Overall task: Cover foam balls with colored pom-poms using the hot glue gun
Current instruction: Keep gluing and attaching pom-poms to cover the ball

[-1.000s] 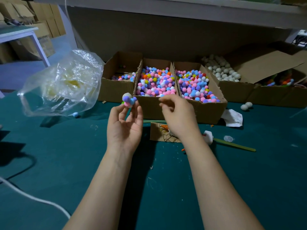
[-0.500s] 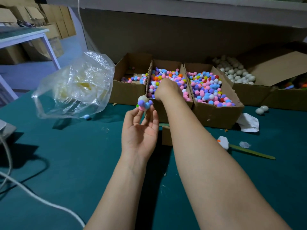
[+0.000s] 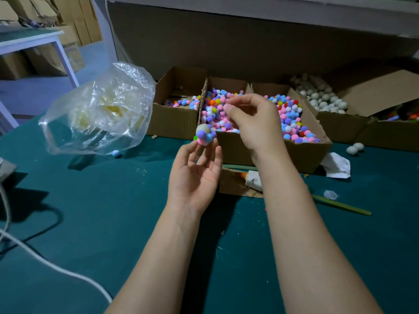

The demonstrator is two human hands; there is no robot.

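The left hand (image 3: pixel 195 177) holds a foam ball (image 3: pixel 205 134), partly covered in pom-poms, at its fingertips above the green table (image 3: pixel 90 211). The right hand (image 3: pixel 256 123) hovers over the pom-pom box (image 3: pixel 238 150), fingers curled toward the thumb; any pom-pom there is too blurred to tell.

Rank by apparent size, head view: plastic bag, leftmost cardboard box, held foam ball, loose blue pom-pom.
1. plastic bag
2. leftmost cardboard box
3. foam ball
4. loose blue pom-pom
Bag sits slightly nearer, so its margin over the box is unsure.

I count three cardboard boxes (image 3: pixel 233 149) of pom-poms (image 3: pixel 292 118), one box (image 3: pixel 340 129) of white foam balls (image 3: pixel 322 100), two loose foam balls (image 3: pixel 354 148) on the surface (image 3: pixel 90 211), one plastic bag (image 3: pixel 99 109).
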